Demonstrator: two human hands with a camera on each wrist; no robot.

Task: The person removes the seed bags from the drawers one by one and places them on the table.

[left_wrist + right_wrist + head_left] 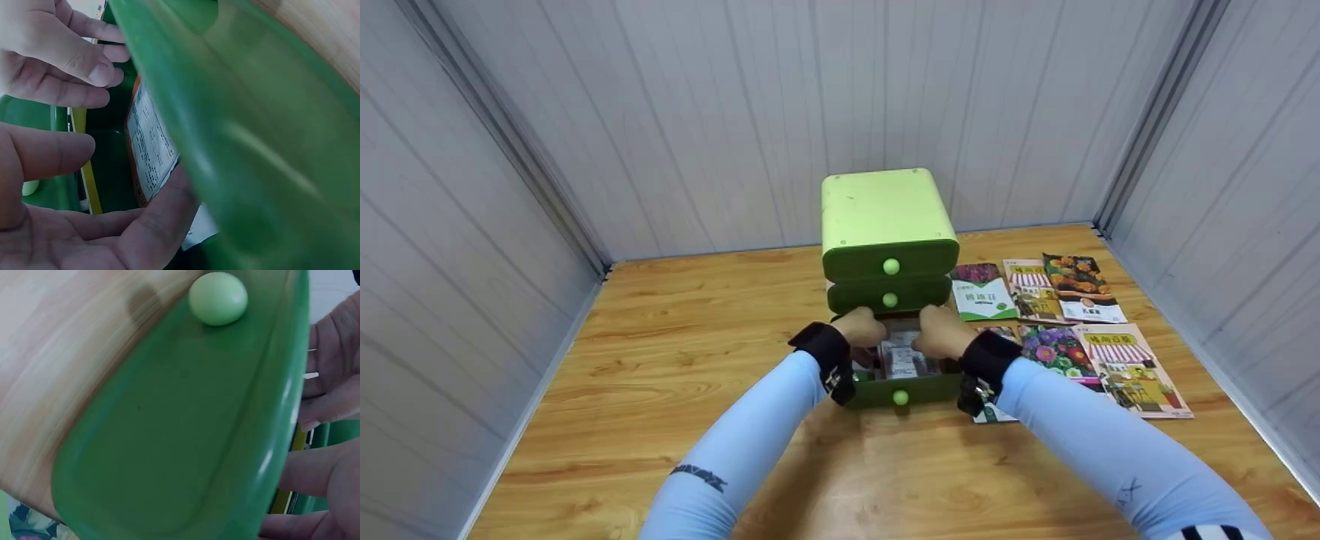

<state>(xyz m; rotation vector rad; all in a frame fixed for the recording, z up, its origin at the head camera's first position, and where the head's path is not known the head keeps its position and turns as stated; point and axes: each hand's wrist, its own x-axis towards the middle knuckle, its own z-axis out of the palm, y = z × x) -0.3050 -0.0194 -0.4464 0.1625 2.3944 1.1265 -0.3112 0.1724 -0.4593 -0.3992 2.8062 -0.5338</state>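
A small chest with a yellow-green top [885, 206] and green drawers stands with its bottom drawer [885, 394] pulled out. Inside that drawer lie packets, one showing its white, text-covered back [149, 140] with an orange edge. My left hand [860, 328] reaches into the drawer from the left; in the left wrist view a fingertip meets the packet's edge. Opposite it, my right hand [943, 331] reaches in from the right, its fingers extended. The drawer front [169, 416] hides part of both hands, so what the right fingertips touch cannot be seen.
Several seed packets with flower and shop pictures [1136, 371] lie on the wooden table [697, 337] to the right of the chest, some overlapping. The two upper drawers [855, 298] are closed. White panel walls [720, 135] enclose the table behind and at both sides.
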